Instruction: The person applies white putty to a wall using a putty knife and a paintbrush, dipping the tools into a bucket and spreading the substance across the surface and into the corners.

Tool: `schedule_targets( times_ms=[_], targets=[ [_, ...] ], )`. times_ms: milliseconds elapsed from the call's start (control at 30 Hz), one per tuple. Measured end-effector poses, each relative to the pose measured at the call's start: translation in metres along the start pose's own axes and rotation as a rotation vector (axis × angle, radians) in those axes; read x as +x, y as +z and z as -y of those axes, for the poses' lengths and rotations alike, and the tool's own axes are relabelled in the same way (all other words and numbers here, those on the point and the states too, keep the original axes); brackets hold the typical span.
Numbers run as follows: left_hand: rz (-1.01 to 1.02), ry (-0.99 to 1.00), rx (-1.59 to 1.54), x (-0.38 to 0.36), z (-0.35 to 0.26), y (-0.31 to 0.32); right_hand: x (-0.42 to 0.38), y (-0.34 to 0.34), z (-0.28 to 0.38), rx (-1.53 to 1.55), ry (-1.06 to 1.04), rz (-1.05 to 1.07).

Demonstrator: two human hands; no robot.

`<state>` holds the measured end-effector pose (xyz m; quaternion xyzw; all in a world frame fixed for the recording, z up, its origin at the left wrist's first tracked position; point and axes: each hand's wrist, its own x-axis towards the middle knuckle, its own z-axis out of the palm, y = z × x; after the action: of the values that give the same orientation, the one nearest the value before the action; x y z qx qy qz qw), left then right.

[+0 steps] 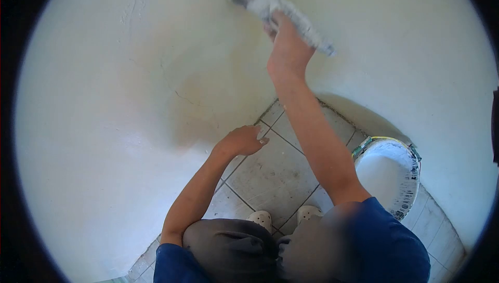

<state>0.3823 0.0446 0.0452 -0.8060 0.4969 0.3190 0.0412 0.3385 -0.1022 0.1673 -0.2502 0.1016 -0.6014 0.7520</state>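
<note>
Left wall [104, 179]: pale, with fine cracks [187, 97] and patches of uneven tone. The person's left arm, in a blue sleeve [179, 265], reaches up along this wall. Left hand [243, 140]: fingers part-open and loosely bent, gripping nothing, white residue at the fingertips; contact with the wall cannot be confirmed.

Upper centre: a white-coated tool [291, 19], blurred, lies slantwise before the wall, its dark end to the left, its other end lower and to the right. Right hand [290, 54]: fingers closed around the tool's middle. Whether the dark end touches the wall cannot be told.

Below, 2 pale perforated shoes [260, 217] stand on the tiled floor [270, 179], in front of the person's dark-clad knees [223, 246]; the grout lines are dark.

Right: a bucket [417, 179] on the floor beside the right forearm, holding white material [382, 174], its rim smeared, with a yellow strip along the top. Right wall [395, 49]: pale, behind the bucket.
</note>
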Motion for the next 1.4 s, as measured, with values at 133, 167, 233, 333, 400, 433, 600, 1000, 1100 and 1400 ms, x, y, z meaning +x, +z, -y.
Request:
schedule_targets(
  times_ms=[133,167,233,333,400,433,600,1000,1100,1400],
  targets=[
    [-0.041,0.020,-0.017,-0.001,0.010,0.006,-0.013,-0.135,-0.121,-0.418,0.105,-0.228],
    [-0.043,0.026,-0.009,-0.001,0.011,0.007,-0.025,-0.166,-0.126,-0.572,0.211,-0.301],
    [-0.040,0.044,-0.002,-0.002,0.009,0.010,-0.033,-0.207,-0.137,-0.435,0.372,-0.480],
    [-0.012,0.063,-0.002,-0.003,0.000,0.007,-0.003,-0.236,-0.166,-0.686,0.300,-0.370],
    [0.023,0.042,-0.006,-0.004,-0.007,0.001,0.031,-0.157,-0.125,-0.538,0.196,-0.259],
    [-0.001,0.045,-0.007,-0.003,-0.007,0.001,0.048,-0.116,-0.104,-0.459,0.152,-0.201],
    [-0.016,0.038,-0.019,0.001,-0.010,0.001,0.080,0.029,0.021,-0.013,-0.055,0.047],
    [-0.105,0.113,0.002,0.010,-0.015,-0.005,0.067,-0.214,-0.155,-0.938,0.231,-0.251],
    [-0.184,0.050,0.024,0.007,-0.027,-0.039,0.107,-0.118,-0.106,-0.662,0.102,-0.336],
    [-0.374,0.022,0.021,0.007,-0.033,-0.060,0.113,0.018,-0.013,-0.315,-0.270,-0.165]
  ],
)
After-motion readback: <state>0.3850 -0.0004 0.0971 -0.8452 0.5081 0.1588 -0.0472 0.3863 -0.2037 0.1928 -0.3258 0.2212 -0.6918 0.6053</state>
